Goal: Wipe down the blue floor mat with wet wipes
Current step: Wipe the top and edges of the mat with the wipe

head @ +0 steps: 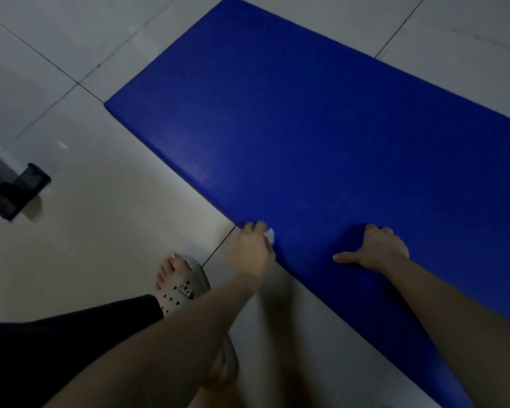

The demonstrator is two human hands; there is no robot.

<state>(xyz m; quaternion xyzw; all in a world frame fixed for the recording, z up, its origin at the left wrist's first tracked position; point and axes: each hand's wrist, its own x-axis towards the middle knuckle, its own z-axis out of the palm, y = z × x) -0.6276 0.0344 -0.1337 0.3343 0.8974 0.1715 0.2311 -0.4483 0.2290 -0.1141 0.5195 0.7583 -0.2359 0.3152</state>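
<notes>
Blue floor mat (306, 128) lies flat on floor tiles (106, 201). Left hand (255, 248) pinches a small white wet wipe (270, 235) at the mat's near edge. Right hand (379, 248) braces on the mat, fingers curled, nothing visible in it. Judged: edge wiping in hand; next, sweep inward. No container in view.

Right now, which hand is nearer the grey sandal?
Left. The left hand is at the mat edge, just beyond the sandal; the right hand rests farther right, on the mat.
</notes>
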